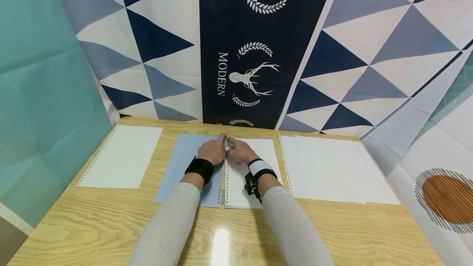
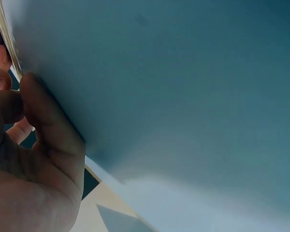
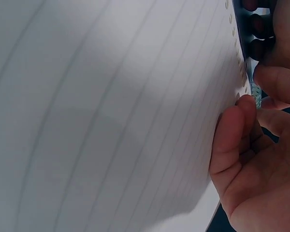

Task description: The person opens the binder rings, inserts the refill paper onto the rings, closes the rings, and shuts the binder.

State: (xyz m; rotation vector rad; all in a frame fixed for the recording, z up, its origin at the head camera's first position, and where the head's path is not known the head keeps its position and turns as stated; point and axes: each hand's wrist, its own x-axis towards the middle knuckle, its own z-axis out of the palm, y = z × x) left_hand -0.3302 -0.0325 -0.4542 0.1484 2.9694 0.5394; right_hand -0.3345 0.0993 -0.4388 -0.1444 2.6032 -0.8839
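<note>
A loose-leaf notebook lies opened flat on the table. Its pale blue cover (image 1: 186,155) is on the left, and a stack of white hole-punched paper (image 1: 240,188) is on the right. Between them runs a clear ring binding (image 1: 227,144), seen as a small greenish piece in the right wrist view. At the far end of this binding my left hand (image 1: 212,151) pinches it from the cover side. My right hand (image 1: 240,151) pinches it from the paper side, its fingertips close against the left hand's. Ruled lines (image 3: 121,96) show on the top sheet. The fingers hide most of the binding's far end.
One loose punched sheet (image 1: 120,157) lies at the table's left. More loose white sheets (image 1: 332,167) overlap at the right. Behind the wooden table (image 1: 111,225) hangs a patterned cloth (image 1: 166,52), with a teal cloth (image 1: 44,93) along the left side.
</note>
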